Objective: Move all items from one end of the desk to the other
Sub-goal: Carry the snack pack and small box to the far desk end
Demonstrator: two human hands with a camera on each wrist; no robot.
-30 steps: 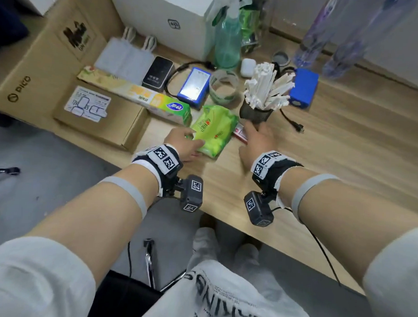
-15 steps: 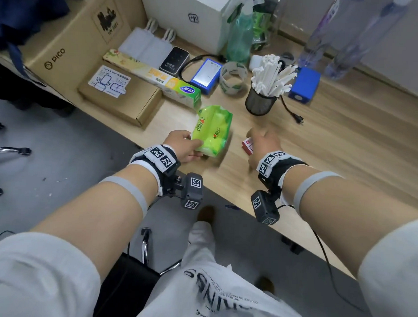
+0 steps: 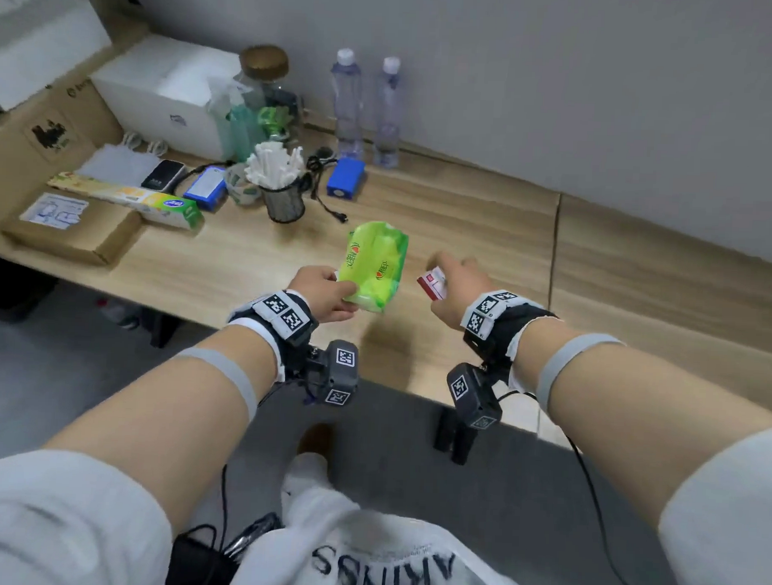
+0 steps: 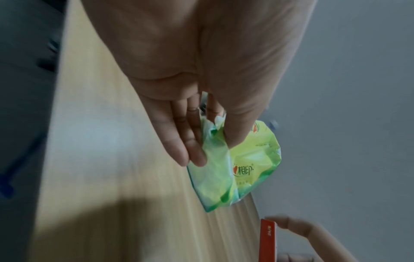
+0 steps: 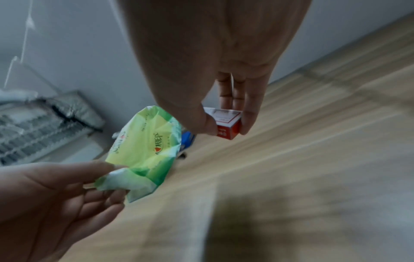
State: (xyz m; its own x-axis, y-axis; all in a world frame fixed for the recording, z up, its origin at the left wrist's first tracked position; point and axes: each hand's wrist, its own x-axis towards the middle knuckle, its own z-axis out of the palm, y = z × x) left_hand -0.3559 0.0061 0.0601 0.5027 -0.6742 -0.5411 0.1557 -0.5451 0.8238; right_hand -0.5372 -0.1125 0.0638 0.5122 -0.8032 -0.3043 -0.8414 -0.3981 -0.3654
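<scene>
Showing bare desk wood across the centre and right of the head view, with a seam running from upper right toward the near edge and the wall closing the far side; near edge cutting diagonally from middle left to lower right, grey floor below it. Crowding the upper left: cup of white sticks, blue box, two bottles, spray bottle, white box, cardboard boxes. Reaching forward from the lower corners, both forearms over the near edge. Pinching the near end of the pack between thumb and fingers, left hand, fingers nearly straight under the wrapper in the left wrist view; pack hanging clear above the wood at frame centre, long axis pointing away toward the wall, slightly tilted right, printed face up. Gripping the carton between thumb and fingertips, right hand, just right of the pack and apart from it; carton also off the wood, red end pointing toward the pack, its long axis hard to judge through blur.
</scene>
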